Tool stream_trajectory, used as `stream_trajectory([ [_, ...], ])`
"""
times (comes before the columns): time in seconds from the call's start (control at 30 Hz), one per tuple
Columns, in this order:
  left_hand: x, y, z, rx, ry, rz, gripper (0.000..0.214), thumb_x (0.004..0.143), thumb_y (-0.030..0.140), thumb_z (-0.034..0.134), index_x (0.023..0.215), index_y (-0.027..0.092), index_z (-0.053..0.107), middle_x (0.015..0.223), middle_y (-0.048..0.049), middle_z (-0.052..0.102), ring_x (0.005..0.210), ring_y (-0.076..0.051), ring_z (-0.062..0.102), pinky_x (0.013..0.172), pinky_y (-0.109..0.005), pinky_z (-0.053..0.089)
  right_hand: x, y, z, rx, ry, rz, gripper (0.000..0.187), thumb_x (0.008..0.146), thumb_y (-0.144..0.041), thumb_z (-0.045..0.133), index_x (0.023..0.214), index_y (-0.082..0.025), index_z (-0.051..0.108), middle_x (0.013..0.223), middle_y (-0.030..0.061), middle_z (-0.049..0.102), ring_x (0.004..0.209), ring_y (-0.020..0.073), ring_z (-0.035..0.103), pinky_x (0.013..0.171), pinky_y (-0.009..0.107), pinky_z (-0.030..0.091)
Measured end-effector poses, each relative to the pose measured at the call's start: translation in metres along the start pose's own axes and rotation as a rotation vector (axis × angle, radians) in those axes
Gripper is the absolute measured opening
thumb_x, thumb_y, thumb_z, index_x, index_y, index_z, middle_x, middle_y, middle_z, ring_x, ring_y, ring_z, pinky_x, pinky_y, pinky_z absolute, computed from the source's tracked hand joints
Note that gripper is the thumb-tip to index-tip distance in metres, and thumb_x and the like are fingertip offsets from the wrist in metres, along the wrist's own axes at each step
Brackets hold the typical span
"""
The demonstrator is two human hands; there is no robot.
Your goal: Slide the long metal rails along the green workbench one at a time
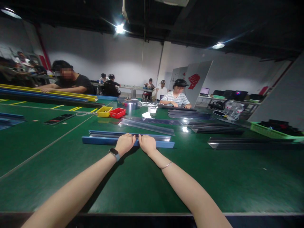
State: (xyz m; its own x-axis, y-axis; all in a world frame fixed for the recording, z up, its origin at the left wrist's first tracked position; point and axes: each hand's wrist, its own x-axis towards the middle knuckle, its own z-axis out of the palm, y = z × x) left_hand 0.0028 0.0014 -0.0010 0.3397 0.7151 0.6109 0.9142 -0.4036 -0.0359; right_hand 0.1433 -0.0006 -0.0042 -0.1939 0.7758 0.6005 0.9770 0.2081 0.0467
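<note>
A blue channel-shaped profile (102, 140) with a shiny strip along its inside lies crosswise on the green table. My left hand (125, 144) and my right hand (147, 144) are side by side at its middle, with the thumbs close together. Both hands have their fingers curled over the profile and are closed on it. The fingertips are hidden behind the knuckles. Just beyond the profile lies a clear plastic strip (148, 126).
Dark profiles (216, 128) lie to the right, near a green basket (266, 130). Yellow (104, 112) and red (117, 113) bins stand beyond my hands. A phone (59, 119) is at left. Two co-workers sit across the table, by long yellow profiles (78, 95) and dark ones.
</note>
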Motion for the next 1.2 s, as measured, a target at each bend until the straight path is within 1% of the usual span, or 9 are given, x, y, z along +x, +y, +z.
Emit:
stream_trajectory([
  [0.13, 0.0, -0.001, 0.0, 0.005, -0.025, -0.001, 0.048, 0.087, 0.033, 0.022, 0.066, 0.013, 0.06, 0.066, -0.0099, 0.062, 0.066, -0.018, 0.058, 0.064, -0.029, 0.04, 0.001, 0.0, -0.001, 0.022, -0.033, -0.002, 0.05, 0.089, -0.035, 0.024, 0.07, -0.011, 0.065, 0.069, 0.0118, 0.065, 0.065, 0.0156, 0.06, 0.061, 0.023, 0.042],
  [0.33, 0.002, 0.0, -0.001, 0.013, -0.049, 0.001, 0.052, 0.087, 0.035, 0.02, 0.068, 0.011, 0.062, 0.064, -0.0117, 0.061, 0.064, -0.02, 0.058, 0.06, -0.03, 0.04, 0.001, 0.0, -0.005, -0.03, -0.081, -0.018, 0.049, 0.089, -0.035, 0.024, 0.073, -0.013, 0.065, 0.071, 0.0115, 0.066, 0.066, 0.015, 0.061, 0.061, 0.023, 0.041],
  [0.5, 0.002, -0.003, -0.003, 0.019, -0.057, 0.006, 0.051, 0.087, 0.033, 0.018, 0.076, 0.011, 0.063, 0.066, -0.0127, 0.061, 0.065, -0.02, 0.059, 0.06, -0.03, 0.04, -0.001, 0.001, -0.006, -0.014, -0.038, -0.04, 0.049, 0.089, -0.034, 0.023, 0.07, -0.016, 0.064, 0.069, 0.0078, 0.066, 0.064, 0.0149, 0.06, 0.059, 0.023, 0.04],
  [0.63, 0.001, -0.009, -0.004, 0.026, -0.047, -0.01, 0.052, 0.087, 0.031, 0.017, 0.076, 0.008, 0.063, 0.065, -0.014, 0.061, 0.065, -0.02, 0.059, 0.059, -0.03, 0.04, -0.001, 0.0, -0.005, -0.026, -0.007, -0.028, 0.049, 0.089, -0.034, 0.025, 0.069, -0.015, 0.065, 0.069, 0.0091, 0.066, 0.065, 0.0154, 0.06, 0.061, 0.024, 0.04],
  [0.77, -0.001, -0.01, -0.006, 0.02, -0.028, -0.011, 0.053, 0.088, 0.032, 0.017, 0.071, 0.009, 0.062, 0.066, -0.0135, 0.061, 0.067, -0.019, 0.058, 0.063, -0.03, 0.04, 0.001, 0.001, -0.003, -0.031, -0.032, -0.024, 0.051, 0.089, -0.034, 0.024, 0.069, -0.013, 0.065, 0.068, 0.011, 0.065, 0.065, 0.0162, 0.06, 0.059, 0.024, 0.04],
  [0.93, -0.003, 0.0, -0.006, -0.022, -0.025, 0.057, 0.049, 0.088, 0.035, 0.021, 0.07, 0.014, 0.06, 0.068, -0.0091, 0.062, 0.071, -0.017, 0.057, 0.069, -0.028, 0.039, 0.001, 0.002, -0.003, -0.034, -0.071, -0.074, 0.05, 0.09, -0.032, 0.021, 0.074, -0.013, 0.064, 0.069, 0.0106, 0.065, 0.064, 0.0158, 0.061, 0.058, 0.024, 0.04],
  [1.1, -0.002, 0.004, -0.005, -0.035, -0.016, 0.063, 0.049, 0.088, 0.036, 0.02, 0.068, 0.014, 0.06, 0.067, -0.0089, 0.061, 0.07, -0.017, 0.057, 0.067, -0.029, 0.039, -0.001, 0.002, -0.007, -0.038, -0.079, -0.094, 0.049, 0.09, -0.031, 0.021, 0.075, -0.013, 0.064, 0.071, 0.0109, 0.065, 0.067, 0.015, 0.061, 0.059, 0.023, 0.04],
  [1.2, -0.002, 0.003, -0.004, -0.036, -0.015, 0.06, 0.05, 0.088, 0.035, 0.02, 0.067, 0.014, 0.06, 0.065, -0.0093, 0.061, 0.067, -0.017, 0.057, 0.066, -0.029, 0.04, -0.001, 0.002, -0.008, -0.039, -0.09, -0.127, 0.048, 0.091, -0.031, 0.02, 0.078, -0.015, 0.063, 0.072, 0.0091, 0.065, 0.068, 0.0144, 0.06, 0.06, 0.022, 0.039],
])
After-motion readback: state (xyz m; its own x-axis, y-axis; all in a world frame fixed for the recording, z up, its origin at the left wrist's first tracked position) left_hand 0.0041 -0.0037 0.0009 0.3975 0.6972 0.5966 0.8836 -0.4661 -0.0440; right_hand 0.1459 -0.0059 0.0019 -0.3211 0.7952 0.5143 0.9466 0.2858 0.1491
